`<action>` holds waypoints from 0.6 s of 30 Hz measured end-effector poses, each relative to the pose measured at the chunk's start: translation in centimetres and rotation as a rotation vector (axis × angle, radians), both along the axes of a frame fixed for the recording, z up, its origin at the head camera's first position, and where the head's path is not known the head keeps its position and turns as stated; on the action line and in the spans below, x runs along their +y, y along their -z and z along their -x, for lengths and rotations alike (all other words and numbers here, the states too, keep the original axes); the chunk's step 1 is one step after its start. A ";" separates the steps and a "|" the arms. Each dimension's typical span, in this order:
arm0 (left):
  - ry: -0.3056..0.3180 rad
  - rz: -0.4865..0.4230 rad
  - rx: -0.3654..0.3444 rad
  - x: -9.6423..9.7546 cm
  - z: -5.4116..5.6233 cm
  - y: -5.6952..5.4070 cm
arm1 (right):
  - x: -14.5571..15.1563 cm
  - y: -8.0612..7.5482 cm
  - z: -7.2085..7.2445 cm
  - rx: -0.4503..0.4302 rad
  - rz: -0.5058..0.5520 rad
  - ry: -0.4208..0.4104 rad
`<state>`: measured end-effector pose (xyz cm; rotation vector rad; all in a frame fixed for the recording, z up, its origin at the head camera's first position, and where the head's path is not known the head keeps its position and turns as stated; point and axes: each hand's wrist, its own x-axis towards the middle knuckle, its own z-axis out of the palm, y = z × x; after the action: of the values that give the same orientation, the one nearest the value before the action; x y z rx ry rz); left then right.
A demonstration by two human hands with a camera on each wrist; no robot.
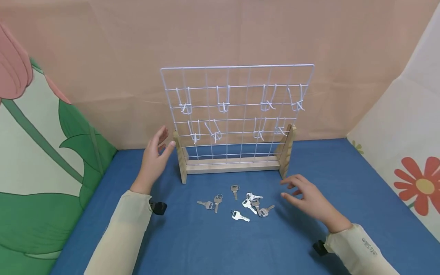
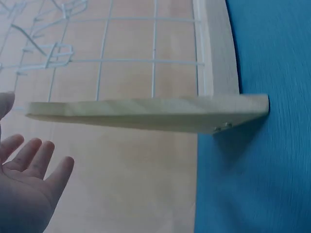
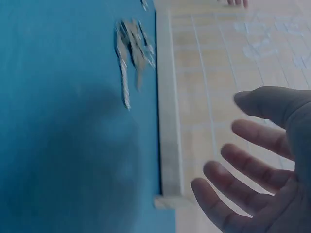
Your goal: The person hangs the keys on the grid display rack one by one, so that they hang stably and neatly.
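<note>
A white wire grid rack (image 1: 237, 122) with several double hooks stands upright in a wooden base (image 1: 233, 166). Beside the rack's left wooden leg (image 2: 146, 111), my left hand (image 1: 153, 160) is raised with relaxed fingers, holding nothing. My right hand (image 1: 311, 198) hovers over the cloth near the right leg, fingers loosely spread and nothing in them. Between the hands lie several metal keys: a pair (image 1: 216, 202) to the left, one key (image 1: 235, 191) nearest the base, one (image 1: 240, 216) nearer me, and a cluster (image 1: 255, 204) to the right. In the right wrist view some keys (image 3: 129, 48) look blurred.
Blue cloth (image 1: 206, 244) covers the table. A tan backdrop (image 1: 120, 57) rises behind the rack. To the left is a panel with green leaves (image 1: 34, 221); a white panel with a red flower (image 1: 421, 183) stands on the right.
</note>
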<state>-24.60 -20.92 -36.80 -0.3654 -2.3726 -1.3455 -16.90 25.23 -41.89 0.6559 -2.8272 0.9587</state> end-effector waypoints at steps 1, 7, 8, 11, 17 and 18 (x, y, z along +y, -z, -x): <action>0.007 -0.036 -0.008 0.1 0.2 0.1 | -0.3 0.3 0.0 -0.011 0.005 -0.023; 0.042 -0.153 -0.027 0.7 0.9 0.3 | -1.7 2.1 0.1 -0.049 0.018 -0.181; 0.044 -0.154 -0.028 0.7 1.0 0.3 | -1.9 2.3 0.1 -0.061 0.017 -0.202; 0.038 -0.149 -0.031 0.8 1.2 0.3 | -2.3 2.7 0.1 -0.114 0.014 -0.252; 0.038 -0.151 -0.059 2.1 -0.4 -2.5 | -2.9 3.1 0.4 -0.144 -0.032 -0.277; 0.040 -0.151 -0.064 2.4 -0.7 -3.0 | -3.0 3.2 0.4 -0.141 -0.043 -0.276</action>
<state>-23.89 -18.56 -33.84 -0.3325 -2.3070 -1.5661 -17.34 22.22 -45.05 1.0449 -2.9394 1.0219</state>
